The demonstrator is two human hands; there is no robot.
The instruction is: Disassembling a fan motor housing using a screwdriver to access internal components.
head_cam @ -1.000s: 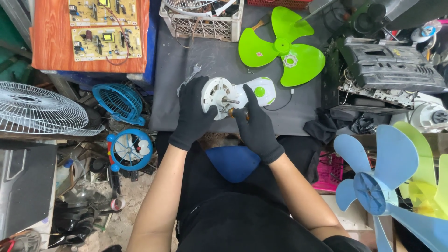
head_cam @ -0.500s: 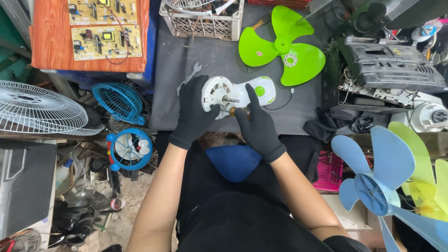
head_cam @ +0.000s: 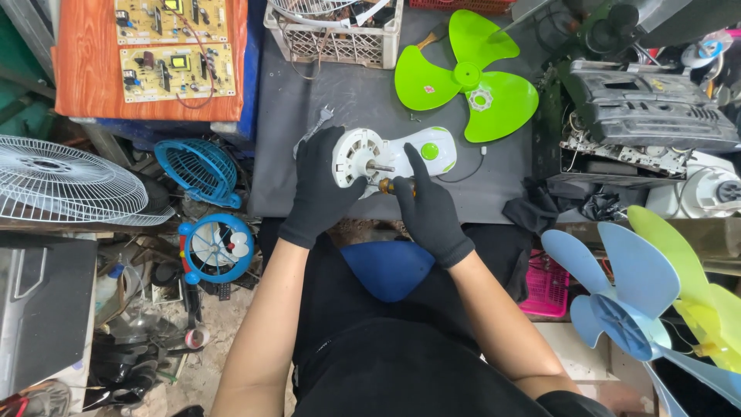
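A white fan motor housing (head_cam: 363, 158) with a metal shaft lies on the dark grey worktop (head_cam: 347, 100), joined to a white body piece with a green knob (head_cam: 430, 150). My left hand (head_cam: 320, 185), in a black glove, grips the round housing from its left side. My right hand (head_cam: 428, 208), also gloved in black, holds a screwdriver with an amber handle (head_cam: 390, 186) against the housing's lower edge, index finger stretched along the white body.
A green three-blade fan propeller (head_cam: 467, 76) lies behind the motor, next to a plastic crate (head_cam: 336, 35). Circuit boards (head_cam: 174, 46) sit on an orange board at left. Fan grilles (head_cam: 65, 181) and a small blue fan (head_cam: 216, 247) crowd the left; blue and yellow blades (head_cam: 633, 293) the right.
Both hands stay on the motor housing; the right hand with the screwdriver has shifted only slightly. The view has drifted a little.
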